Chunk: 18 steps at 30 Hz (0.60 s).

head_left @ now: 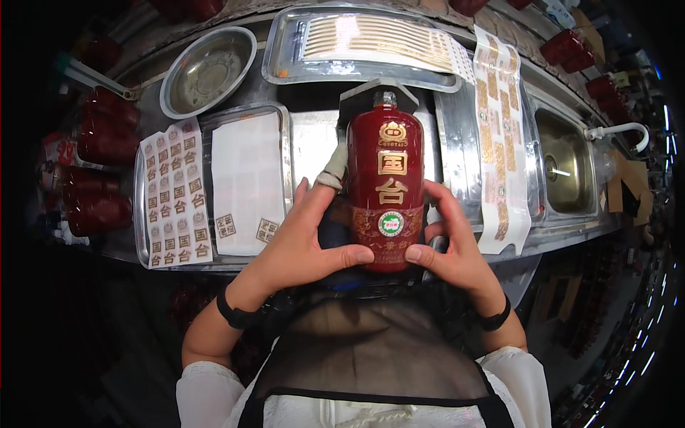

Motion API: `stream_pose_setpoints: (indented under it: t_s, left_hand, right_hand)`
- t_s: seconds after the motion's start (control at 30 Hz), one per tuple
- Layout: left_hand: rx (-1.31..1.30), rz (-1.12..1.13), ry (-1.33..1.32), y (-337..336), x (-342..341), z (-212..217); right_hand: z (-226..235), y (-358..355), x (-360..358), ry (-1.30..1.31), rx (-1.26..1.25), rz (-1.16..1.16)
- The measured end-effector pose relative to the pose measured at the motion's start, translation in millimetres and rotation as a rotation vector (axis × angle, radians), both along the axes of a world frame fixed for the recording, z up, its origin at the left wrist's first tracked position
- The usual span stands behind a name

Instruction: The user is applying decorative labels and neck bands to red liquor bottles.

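Note:
A glossy dark red bottle (362, 178) with gold characters and a round green-and-white emblem lies between my hands, its neck pointing away from me. My left hand (303, 235) grips its left side, with the thumb at the lower edge; a pale finger cot (335, 162) covers one finger, which rests along the glass. On the other side my right hand (457, 246) is closed round the lower right, thumb pressed near the base. Behind the bottle's neck is a grey angular block (398, 93). The fingers under the bottle are partly hidden.
To the left lie a sheet of gold decals (173, 196) and a white sheet (246, 171) with two small decals. A metal basin (171, 96), a tray (278, 60) of gold-striped sheets, a long decal strip (496, 143) and a sink (560, 196) surround. Red bottles (103, 178) stand far left.

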<state>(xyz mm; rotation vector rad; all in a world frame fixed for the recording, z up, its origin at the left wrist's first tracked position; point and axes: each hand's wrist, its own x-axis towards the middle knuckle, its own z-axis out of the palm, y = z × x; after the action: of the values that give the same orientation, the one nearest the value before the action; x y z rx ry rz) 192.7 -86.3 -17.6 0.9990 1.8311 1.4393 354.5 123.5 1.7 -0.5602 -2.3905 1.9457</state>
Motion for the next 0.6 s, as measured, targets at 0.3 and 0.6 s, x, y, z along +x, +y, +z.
stream_pose_setpoints:
  t_s: [0.3,0.6]
  left_hand:
    - [-0.075,-0.042,-0.008,-1,-2,3]
    - [-0.08,0.035,-0.104,10,-1,12]
  right_hand:
    - [-3,-6,-2,0.001,-0.043,-0.047]
    - [-10,6,-5,0.018,-0.156,-0.052]
